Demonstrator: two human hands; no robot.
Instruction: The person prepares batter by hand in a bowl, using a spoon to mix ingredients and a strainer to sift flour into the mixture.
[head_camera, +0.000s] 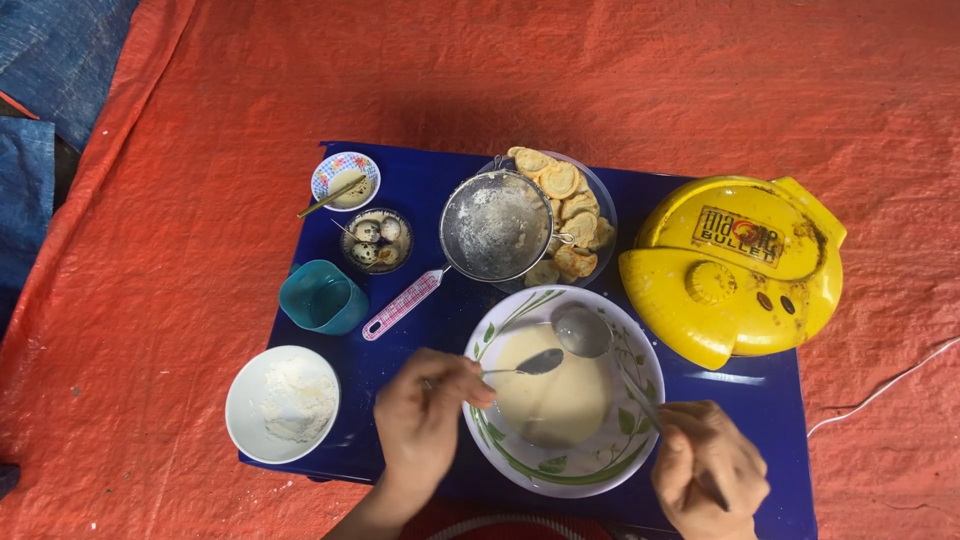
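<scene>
On the blue table (760, 400), by label:
Bowl: white bowl with a green leaf pattern (562, 392) sits between both hands, holding pale batter (555, 395).
Left hand: left hand (425, 415) is closed around a small spoon (530, 365), whose tip reaches over the batter.
Right hand: right hand (708, 468) is closed on a ladle (585, 332), whose scoop rests in the bowl's far side.
Nearby: sieve (495, 225) over a plate of biscuits (565, 215); flour bowl (283, 403); teal cup (322, 297); yellow appliance (735, 268).
</scene>
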